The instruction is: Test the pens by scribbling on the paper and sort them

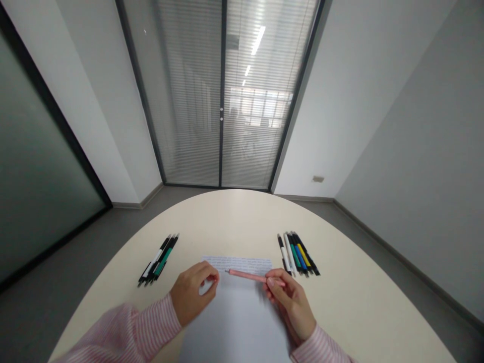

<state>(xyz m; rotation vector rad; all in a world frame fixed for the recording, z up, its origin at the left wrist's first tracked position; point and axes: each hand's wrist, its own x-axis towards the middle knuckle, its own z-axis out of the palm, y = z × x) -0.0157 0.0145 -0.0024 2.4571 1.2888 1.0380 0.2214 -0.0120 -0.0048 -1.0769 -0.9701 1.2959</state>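
My right hand (289, 300) grips a pink pen (247, 276) near one end, between thumb and fingers. The pen lies almost level above a sheet of paper (234, 322), its thin metallic tip toward my left hand. My left hand (196, 290) is closed in a pinch, thumb and forefinger meeting just left of that tip, with a small gap between. Whatever may be in the pinch is hidden or too small to name. Rows of writing cross the far end of the paper; the lower part looks blank.
On the left of the round cream table (234, 222) lies a group of pens (159, 259) with black, white and green barrels. Another group of pens (298, 253), white, green, blue, yellow and black, lies on the right. Beyond stands a glass partition (223, 101) with blinds.
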